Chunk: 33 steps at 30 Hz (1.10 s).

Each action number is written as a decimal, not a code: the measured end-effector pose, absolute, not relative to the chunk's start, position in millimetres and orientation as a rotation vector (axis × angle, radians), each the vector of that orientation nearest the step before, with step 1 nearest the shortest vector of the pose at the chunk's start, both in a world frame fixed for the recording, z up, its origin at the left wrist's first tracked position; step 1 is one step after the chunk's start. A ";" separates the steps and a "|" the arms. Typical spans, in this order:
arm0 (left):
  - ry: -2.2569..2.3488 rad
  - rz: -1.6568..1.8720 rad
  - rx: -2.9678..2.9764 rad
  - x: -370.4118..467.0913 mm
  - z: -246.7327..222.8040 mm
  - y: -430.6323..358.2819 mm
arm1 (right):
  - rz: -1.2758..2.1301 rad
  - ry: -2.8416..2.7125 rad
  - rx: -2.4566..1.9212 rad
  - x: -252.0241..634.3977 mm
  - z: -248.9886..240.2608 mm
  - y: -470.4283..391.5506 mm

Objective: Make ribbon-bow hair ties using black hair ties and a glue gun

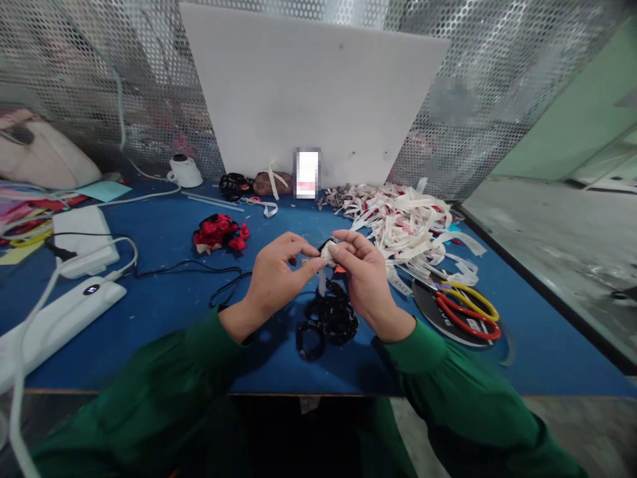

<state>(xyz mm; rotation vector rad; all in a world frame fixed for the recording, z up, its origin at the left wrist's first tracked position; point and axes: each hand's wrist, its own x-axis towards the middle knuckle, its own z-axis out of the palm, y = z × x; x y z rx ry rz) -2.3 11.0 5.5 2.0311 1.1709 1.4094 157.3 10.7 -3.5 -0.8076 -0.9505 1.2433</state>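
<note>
Both my hands meet above the middle of the blue table. My left hand (273, 273) has its thumb and forefinger closed on the edge of a small cream fabric piece (328, 251). Its exact kind is hard to make out. The other side of that piece sits between the thumb and fingers of my right hand (367, 279), and something black shows behind it. A pale strip (322, 282) hangs down below the fingers. Just under my hands lies a bunch of black hair ties (331, 317) on the table.
Cream ribbon scraps (405, 219) are heaped at the right. Red-and-yellow-handled scissors (470, 312) lie on a black disc (428, 305). Crumpled red fabric pieces (219, 232) lie left of centre. A phone (307, 174) leans against the white board (318, 86); a power strip (64, 325) lies left.
</note>
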 end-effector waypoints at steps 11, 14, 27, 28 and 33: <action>1.143 1.281 1.993 -2.6 7.9 11.9 | 1.243 -0.981 -0.834 156.9 -2.9 8.4; 1.154 1.302 1.972 -3.0 7.9 12.7 | 1.252 -0.982 -0.833 156.1 -3.3 8.7; 1.140 1.367 2.072 0.4 7.3 8.0 | 1.236 -0.986 -0.837 155.9 -2.5 9.0; 1.143 1.369 2.092 0.7 7.1 7.3 | 1.232 -0.983 -0.831 156.2 -2.5 9.1; 1.154 1.367 2.135 1.5 6.2 6.2 | 1.232 -0.975 -0.813 156.8 -2.4 8.8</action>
